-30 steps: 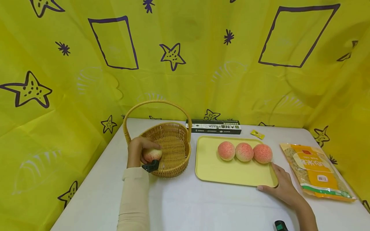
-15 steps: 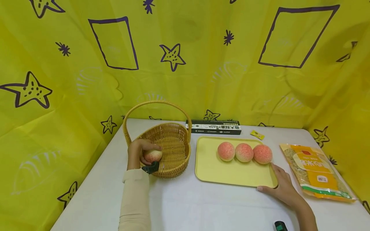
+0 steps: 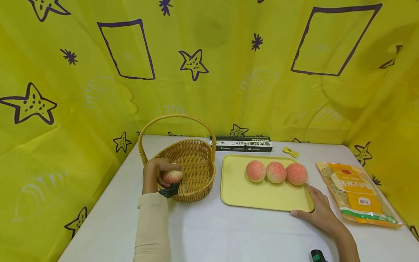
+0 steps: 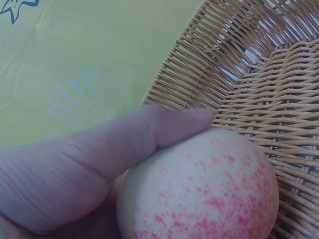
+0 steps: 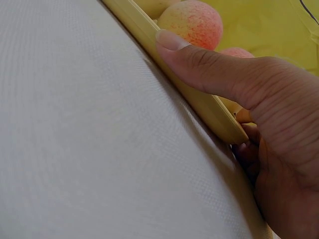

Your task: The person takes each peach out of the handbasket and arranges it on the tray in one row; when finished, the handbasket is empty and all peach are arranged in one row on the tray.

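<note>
My left hand (image 3: 159,171) reaches over the left rim of a wicker basket (image 3: 199,163) with a tall arched handle. It grips a pale peach (image 4: 209,194) with pink speckles, the thumb lying along its upper side in the left wrist view. Part of that peach is hidden by the hand. To the right, my right hand (image 3: 317,209) holds the near right corner of a yellow tray (image 3: 248,194), thumb on the front edge and fingers along the side. Three pink peaches (image 3: 276,172) stand in a row toward the tray's back right.
A dark pasta box (image 3: 241,144) lies behind the tray, with a small yellow packet (image 3: 291,152) to its right. An orange and clear food bag (image 3: 358,193) is right of my right hand. Yellow patterned curtains (image 3: 222,98) enclose the white table (image 3: 235,236).
</note>
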Tool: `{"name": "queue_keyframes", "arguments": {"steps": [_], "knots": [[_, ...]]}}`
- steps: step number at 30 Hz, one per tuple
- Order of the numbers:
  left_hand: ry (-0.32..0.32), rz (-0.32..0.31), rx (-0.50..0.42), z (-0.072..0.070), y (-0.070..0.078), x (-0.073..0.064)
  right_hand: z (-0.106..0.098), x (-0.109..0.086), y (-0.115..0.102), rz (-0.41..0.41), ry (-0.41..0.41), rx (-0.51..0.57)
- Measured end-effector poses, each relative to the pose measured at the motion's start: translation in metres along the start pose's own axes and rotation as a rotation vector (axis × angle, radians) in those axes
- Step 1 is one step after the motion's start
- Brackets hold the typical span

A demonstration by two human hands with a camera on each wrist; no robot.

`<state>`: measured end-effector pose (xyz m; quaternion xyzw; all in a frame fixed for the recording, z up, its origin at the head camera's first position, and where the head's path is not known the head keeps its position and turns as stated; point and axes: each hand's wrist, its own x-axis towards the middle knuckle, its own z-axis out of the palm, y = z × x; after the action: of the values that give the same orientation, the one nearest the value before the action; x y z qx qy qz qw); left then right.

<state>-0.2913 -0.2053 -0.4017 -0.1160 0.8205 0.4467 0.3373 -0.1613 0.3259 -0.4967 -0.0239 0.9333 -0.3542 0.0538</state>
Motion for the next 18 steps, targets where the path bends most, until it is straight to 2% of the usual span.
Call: {"name": "queue_keyframes", "arguments": {"steps": [8,15,18], "knots": [[-0.02,0.109,0.044,-0.0045,0.0042,-0.0018,-0.0006,0.0013,-0.0002,-0.007,0.005,-0.003],[-0.012,0.15,0.071,-0.0053,0.0066,-0.0019,-0.0009,0.0013,0.0006,-0.008,0.005,-0.01],[-0.01,0.166,0.115,-0.0057,0.0091,-0.0035,-0.0004,0.0012,0.0016,-0.009,0.005,-0.009]]}}
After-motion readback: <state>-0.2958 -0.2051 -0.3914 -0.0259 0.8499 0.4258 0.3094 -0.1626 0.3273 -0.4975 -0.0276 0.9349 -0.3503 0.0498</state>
